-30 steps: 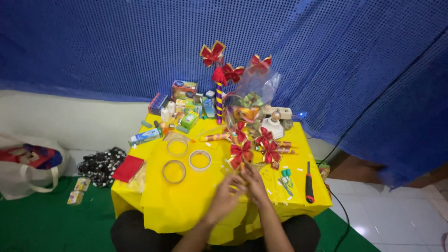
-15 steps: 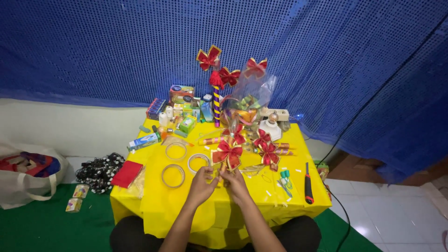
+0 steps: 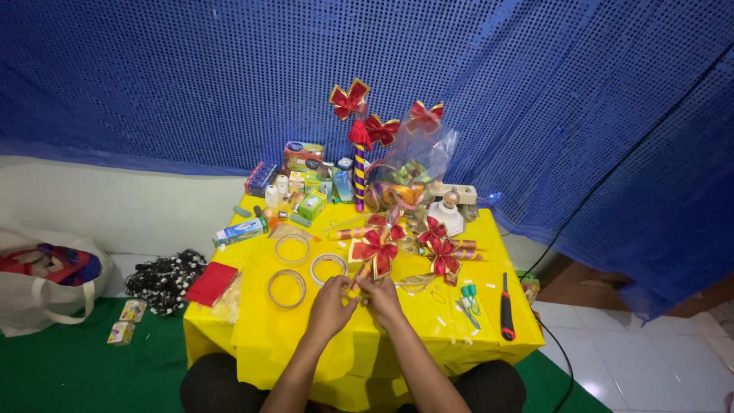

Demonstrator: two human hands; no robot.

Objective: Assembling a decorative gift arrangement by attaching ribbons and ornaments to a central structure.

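Both my hands meet at the front middle of a small table covered in yellow cloth. My left hand and my right hand pinch the lower end of a short stick topped with a red and gold ribbon bow, which stands tilted just above my fingers. More red bows lie to the right of it. Three rolls of clear tape lie to the left of my left hand.
A tall striped stick with red bows and a clear plastic bag stand at the table's back, beside small boxes. A utility knife and scissors lie at the right. A white bag sits on the green floor.
My hands moved left and lifted the bow on its stick from among the other bows toward the front middle of the table; the view came closer.
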